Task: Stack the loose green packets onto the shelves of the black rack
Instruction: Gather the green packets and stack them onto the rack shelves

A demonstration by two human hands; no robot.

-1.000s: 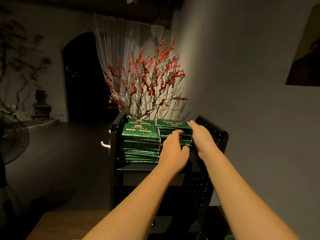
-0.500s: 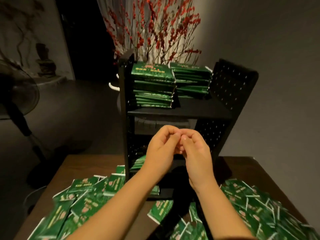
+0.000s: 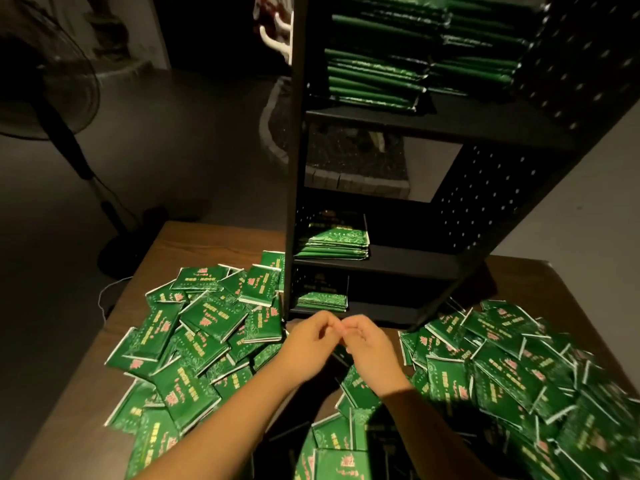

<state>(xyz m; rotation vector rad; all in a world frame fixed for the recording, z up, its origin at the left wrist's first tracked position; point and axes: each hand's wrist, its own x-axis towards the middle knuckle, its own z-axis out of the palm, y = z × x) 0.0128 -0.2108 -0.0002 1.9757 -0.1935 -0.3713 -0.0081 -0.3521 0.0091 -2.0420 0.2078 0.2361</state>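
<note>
Left hand and right hand curled, fingertips meeting, seemingly empty, above packets.

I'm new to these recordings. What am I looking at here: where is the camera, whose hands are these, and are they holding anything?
The single picture comes from a camera worn on a person's head, looking down. No robot: the left hand and right hand are bare, fingertips meeting, fingers curled, holding nothing visible. Loose green foil packets lie heaped on the brown wooden table, both sides. The tall black perforated metal rack stands on it, with neat green stacks on its top shelf and smaller ones lower.
</note>
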